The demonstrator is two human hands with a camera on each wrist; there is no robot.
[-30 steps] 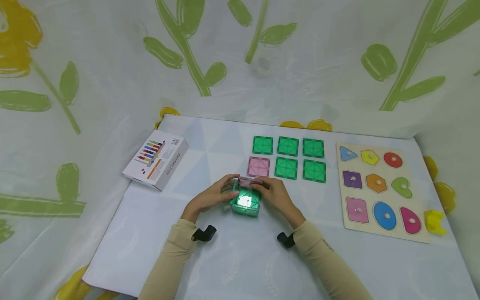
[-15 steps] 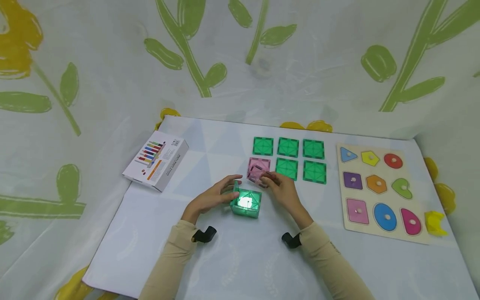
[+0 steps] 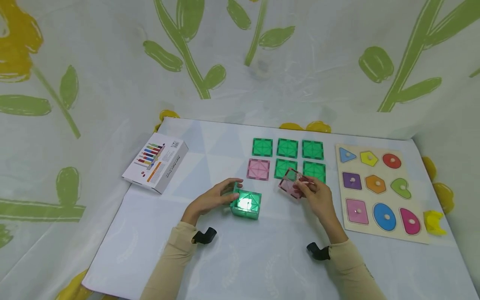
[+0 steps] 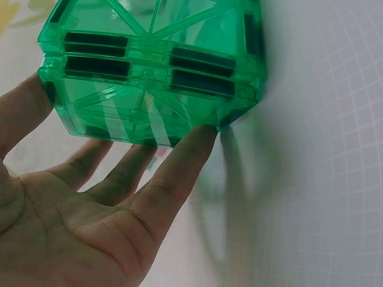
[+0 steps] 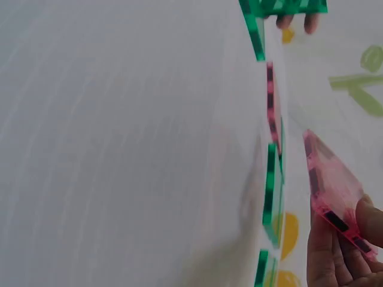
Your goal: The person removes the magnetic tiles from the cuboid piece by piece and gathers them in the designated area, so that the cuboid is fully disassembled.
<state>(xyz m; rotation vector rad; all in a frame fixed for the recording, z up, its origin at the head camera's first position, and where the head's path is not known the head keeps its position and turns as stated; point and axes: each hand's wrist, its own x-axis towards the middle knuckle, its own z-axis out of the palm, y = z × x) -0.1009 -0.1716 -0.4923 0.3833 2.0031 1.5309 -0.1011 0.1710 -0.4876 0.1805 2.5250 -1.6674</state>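
Observation:
In the head view a green box of magnetic tiles [image 3: 248, 204] stands on the table, with an upright tile along its left side. My left hand [image 3: 211, 198] holds that left side; the left wrist view shows its thumb and index finger at opposite edges of the green tiles [image 4: 143, 78]. To the right, my right hand [image 3: 319, 201] pinches a pink magnetic tile [image 3: 288, 183] between thumb and fingers. It is tilted and raised off the table, as the right wrist view shows of the same pink tile [image 5: 335, 188].
Behind the box lie several flat green tiles [image 3: 287, 148] and one flat pink tile [image 3: 258, 169] in two rows. A shape puzzle board [image 3: 363, 196] lies at the right beside a yellow piece [image 3: 434, 222]. A white toy box [image 3: 155, 160] lies at the left.
My right hand has carried the pink tile away from the green box, to the right. My left hand stays at the box's left side.

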